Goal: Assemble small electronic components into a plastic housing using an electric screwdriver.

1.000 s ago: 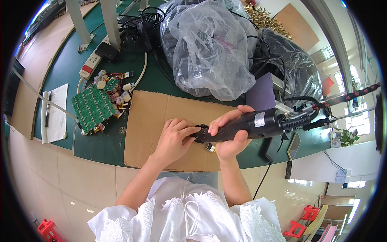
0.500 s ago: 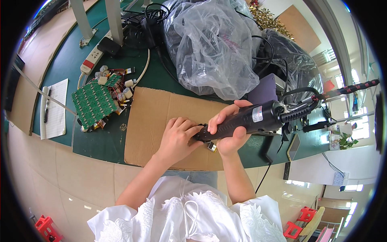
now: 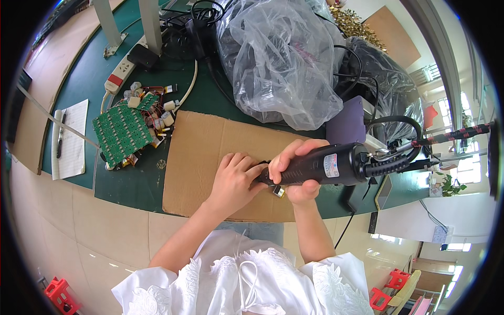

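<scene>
My right hand (image 3: 299, 176) is wrapped round a black electric screwdriver (image 3: 344, 164), held nearly level with its tip toward the left. A cable and a metal hanger ring come off its back end. My left hand (image 3: 236, 181) is closed, thumb and fingers pinching at a small black part (image 3: 264, 167) by the tool's tip. Most of that part is hidden by fingers and tool, so its kind cannot be made out. Below the tip shows a small silver-and-yellow piece (image 3: 279, 191). Both hands are above a flat cardboard sheet (image 3: 197, 152).
Left on the green table (image 3: 126, 191) lie a green circuit panel (image 3: 122, 135) among small wired components, and a notepad (image 3: 76, 139) with a pen. A power strip (image 3: 119, 73) and clear plastic bags (image 3: 281, 63) stand behind. A red-and-black braided cord (image 3: 457, 135) reaches the screwdriver from the right.
The back end of the screwdriver has dipped slightly toward me, and its cable has shifted. My right hand has tilted with it; my left hand keeps its pinch in nearly the same place.
</scene>
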Tool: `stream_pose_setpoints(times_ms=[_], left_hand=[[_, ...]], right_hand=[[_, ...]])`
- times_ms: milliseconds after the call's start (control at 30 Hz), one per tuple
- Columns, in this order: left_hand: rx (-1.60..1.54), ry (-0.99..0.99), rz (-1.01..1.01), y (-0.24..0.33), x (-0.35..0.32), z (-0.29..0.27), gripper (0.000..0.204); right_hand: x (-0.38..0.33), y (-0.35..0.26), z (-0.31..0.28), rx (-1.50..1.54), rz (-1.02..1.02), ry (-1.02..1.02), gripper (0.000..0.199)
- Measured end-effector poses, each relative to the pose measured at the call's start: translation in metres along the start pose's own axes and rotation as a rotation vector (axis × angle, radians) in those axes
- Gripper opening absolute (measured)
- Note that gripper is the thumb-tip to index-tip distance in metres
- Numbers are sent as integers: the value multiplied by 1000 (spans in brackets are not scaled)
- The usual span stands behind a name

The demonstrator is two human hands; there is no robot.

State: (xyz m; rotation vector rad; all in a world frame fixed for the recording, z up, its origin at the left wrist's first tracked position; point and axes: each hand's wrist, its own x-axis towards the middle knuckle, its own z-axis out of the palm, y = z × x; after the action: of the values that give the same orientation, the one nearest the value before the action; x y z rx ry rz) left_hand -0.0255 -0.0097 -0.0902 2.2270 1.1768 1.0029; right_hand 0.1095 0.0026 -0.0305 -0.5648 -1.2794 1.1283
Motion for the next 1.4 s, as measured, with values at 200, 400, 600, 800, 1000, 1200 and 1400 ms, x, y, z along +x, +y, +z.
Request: stream_pose_setpoints(times_ms=[200, 400, 600, 800, 1000, 1200, 1400], left_hand=[[3, 13, -3, 1, -1, 0, 36], [-28, 37, 2, -2, -2, 2, 37], [-25, 22, -3, 0, -1, 1, 37], [-42, -29, -27, -2, -3, -2, 39], [-72, -50, -14, 9, 4, -8, 48], [-432, -112, -103, 21, 8, -20, 49], [-362, -235, 83, 88, 31, -65, 48]], right_hand=[[5, 1, -6, 75, 78, -102, 63], [7, 5, -10, 144, 96, -161, 63], [9, -1, -7, 107, 103, -130, 76], [30, -47, -11, -71, -146, 158, 81], [10, -51, -70, -350, -209, 322, 53], [-18, -47, -89, -442, -147, 491, 53], [-64, -83, -83, -1222, -340, 716, 89]])
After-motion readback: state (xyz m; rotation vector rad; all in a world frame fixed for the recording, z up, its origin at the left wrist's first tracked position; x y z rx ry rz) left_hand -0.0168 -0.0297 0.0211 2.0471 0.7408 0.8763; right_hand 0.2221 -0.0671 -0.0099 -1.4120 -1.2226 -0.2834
